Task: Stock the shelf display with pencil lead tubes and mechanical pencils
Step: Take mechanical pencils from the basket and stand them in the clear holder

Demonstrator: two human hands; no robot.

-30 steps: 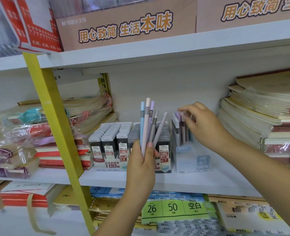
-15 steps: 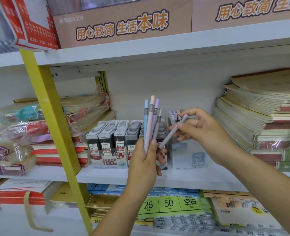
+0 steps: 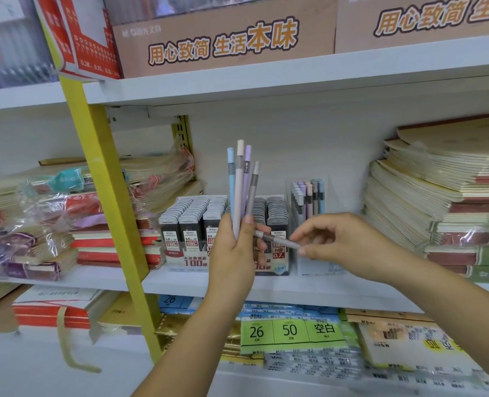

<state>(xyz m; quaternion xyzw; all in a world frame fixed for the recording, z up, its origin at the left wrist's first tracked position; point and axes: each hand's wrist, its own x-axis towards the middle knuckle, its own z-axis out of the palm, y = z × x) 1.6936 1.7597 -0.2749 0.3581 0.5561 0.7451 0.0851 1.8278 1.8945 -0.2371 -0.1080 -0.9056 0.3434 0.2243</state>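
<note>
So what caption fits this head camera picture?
Left hand holds four pencils upright; right hand pinches a grey pencil near the lead tubes.

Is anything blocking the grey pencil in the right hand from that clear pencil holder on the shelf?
Nothing visible does. The grey mechanical pencil, pinched by the right hand, lies just before the clear plastic holder; the left hand, gripping four pastel pencils, stands aside.
</note>
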